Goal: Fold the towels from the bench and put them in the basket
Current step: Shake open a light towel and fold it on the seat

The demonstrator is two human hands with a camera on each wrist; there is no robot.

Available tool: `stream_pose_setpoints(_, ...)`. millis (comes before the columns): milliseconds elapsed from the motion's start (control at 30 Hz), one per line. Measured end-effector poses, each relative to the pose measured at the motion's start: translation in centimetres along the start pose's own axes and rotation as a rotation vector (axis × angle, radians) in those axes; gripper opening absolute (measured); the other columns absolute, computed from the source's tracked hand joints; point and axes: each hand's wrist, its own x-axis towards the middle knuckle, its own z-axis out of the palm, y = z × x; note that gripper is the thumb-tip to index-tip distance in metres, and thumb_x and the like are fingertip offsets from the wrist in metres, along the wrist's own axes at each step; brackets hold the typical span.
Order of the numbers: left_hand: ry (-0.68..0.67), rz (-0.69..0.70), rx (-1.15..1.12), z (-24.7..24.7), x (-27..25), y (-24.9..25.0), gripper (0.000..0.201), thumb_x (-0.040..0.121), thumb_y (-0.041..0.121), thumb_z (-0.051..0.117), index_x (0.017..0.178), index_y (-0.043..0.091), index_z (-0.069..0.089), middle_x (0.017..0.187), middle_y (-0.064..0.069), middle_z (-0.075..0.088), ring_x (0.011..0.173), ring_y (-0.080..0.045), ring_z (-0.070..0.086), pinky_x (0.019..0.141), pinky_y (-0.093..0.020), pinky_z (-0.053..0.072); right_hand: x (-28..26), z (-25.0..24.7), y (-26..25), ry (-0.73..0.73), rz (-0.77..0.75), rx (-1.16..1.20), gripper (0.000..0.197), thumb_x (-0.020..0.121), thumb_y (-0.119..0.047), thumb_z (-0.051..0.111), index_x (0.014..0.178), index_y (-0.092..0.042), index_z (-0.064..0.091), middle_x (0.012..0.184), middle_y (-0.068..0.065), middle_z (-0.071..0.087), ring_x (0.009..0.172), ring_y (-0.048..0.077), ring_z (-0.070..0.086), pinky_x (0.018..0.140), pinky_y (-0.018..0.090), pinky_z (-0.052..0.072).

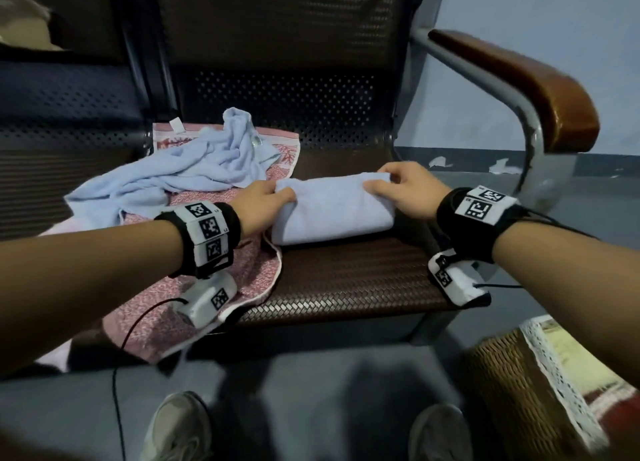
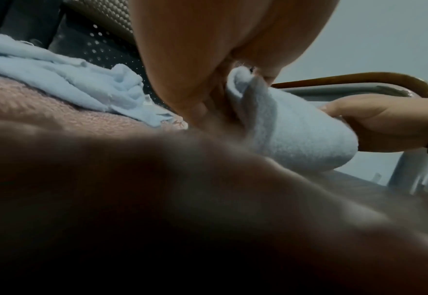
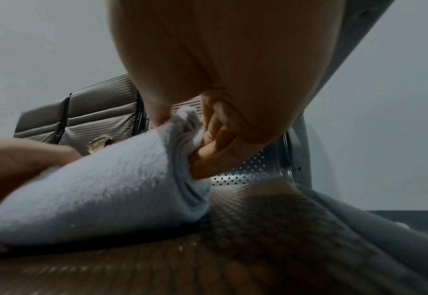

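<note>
Both hands clamp folded blue towel: left hand pinches left end, right hand right end. We lift level toward basket, right of bench, keeping layers squeezed.

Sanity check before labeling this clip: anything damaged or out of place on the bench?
Yes. The pink towel hangs over the seat's front edge, with a crumpled blue towel on top. The backrest upholstery has a torn hole. The folded blue towel, held by both hands, looks neat.
</note>
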Motion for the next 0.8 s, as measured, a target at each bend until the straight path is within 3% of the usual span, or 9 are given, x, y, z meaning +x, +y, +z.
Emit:
stream_pose_setpoints(67,0.028,-0.033,0.002,0.4,0.7,-0.3,0.038,0.093,0.041,0.058,0.105,0.006,0.070,0.110,-0.014,0.070,0.104,-0.031,0.064,0.096,-0.043,0.049,0.8,0.4,0.4,0.012,0.046,0.055,0.022,0.090,-0.043,0.068,0.096,-0.022,0.069,0.095,-0.003,0.072,0.090,0.015,0.067,0.080,0.031,0.051)
stream_pose_setpoints(167,0.067,-0.100,0.071,0.8,1.7,-0.5,0.042,0.100,0.038,0.053,0.112,0.000,0.067,0.118,-0.018,0.067,0.110,-0.032,0.062,0.098,-0.039,0.048,2.1,1.1,0.6,-0.029,0.124,0.063,0.042,0.086,-0.041,0.073,0.120,-0.019,0.063,0.107,-0.003,0.069,0.099,0.015,0.065,0.093,0.033,0.051)
stream_pose_setpoints(267,0.159,-0.133,0.130,1.0,2.3,-0.4,0.043,0.096,0.039,0.058,0.122,0.004,0.058,0.124,-0.016,0.063,0.113,-0.032,0.058,0.093,-0.035,0.044,3.1,1.5,0.6,-0.052,0.131,-0.028,0.056,0.087,-0.027,0.072,0.138,-0.017,0.051,0.097,-0.006,0.061,0.094,0.014,0.061,0.086,0.028,0.047)
stream_pose_setpoints(333,0.197,-0.024,0.160,1.1,2.1,-0.1,0.052,0.088,0.037,0.069,0.129,0.011,0.052,0.127,-0.012,0.058,0.115,-0.029,0.056,0.096,-0.035,0.045,3.6,1.8,0.8,-0.035,0.124,-0.119,0.053,0.088,-0.026,0.070,0.137,-0.018,0.051,0.104,-0.002,0.061,0.099,0.018,0.061,0.085,0.026,0.044)
stream_pose_setpoints(433,-0.001,0.191,0.349,1.3,1.9,0.3,0.063,0.078,0.038,0.078,0.133,0.020,0.052,0.134,-0.006,0.053,0.123,-0.024,0.051,0.102,-0.035,0.042,4.2,2.2,0.7,-0.019,0.124,-0.181,0.050,0.088,-0.029,0.070,0.134,-0.018,0.052,0.116,0.003,0.063,0.108,0.022,0.062,0.086,0.026,0.044)
stream_pose_setpoints(533,-0.186,0.183,0.515,1.5,1.9,0.0,0.080,0.074,0.032,0.083,0.142,0.021,0.044,0.139,-0.005,0.053,0.124,-0.025,0.051,0.104,-0.035,0.042,4.2,2.2,0.2,0.015,0.099,-0.241,0.055,0.088,-0.033,0.069,0.137,-0.018,0.050,0.127,0.005,0.061,0.116,0.023,0.059,0.095,0.029,0.045)
stream_pose_setpoints(633,-0.131,0.222,0.629,1.7,2.0,-0.4,0.068,0.076,0.022,0.078,0.136,0.018,0.047,0.128,-0.010,0.060,0.114,-0.029,0.057,0.091,-0.035,0.046,3.7,2.2,-1.1,0.013,-0.017,-0.291,0.054,0.087,-0.039,0.068,0.136,-0.021,0.055,0.134,0.008,0.056,0.124,0.024,0.053,0.105,0.034,0.043)
stream_pose_setpoints(700,-0.019,0.288,0.619,1.5,1.9,0.2,0.049,0.078,0.026,0.072,0.125,0.019,0.056,0.114,-0.011,0.068,0.104,-0.031,0.062,0.078,-0.032,0.046,2.9,2.5,-2.0,-0.098,-0.102,-0.337,0.058,0.084,-0.045,0.070,0.136,-0.024,0.056,0.136,0.008,0.057,0.128,0.026,0.052,0.108,0.039,0.041)
stream_pose_setpoints(800,0.058,0.435,0.448,1.1,1.0,2.6,0.044,0.069,0.046,0.063,0.106,0.022,0.066,0.093,-0.004,0.072,0.087,-0.025,0.065,0.070,-0.031,0.047,1.0,3.0,-2.8,-0.192,-0.152,-0.496,0.079,0.074,-0.062,0.073,0.142,-0.031,0.046,0.140,0.002,0.057,0.147,0.031,0.029,0.121,0.055,0.016)
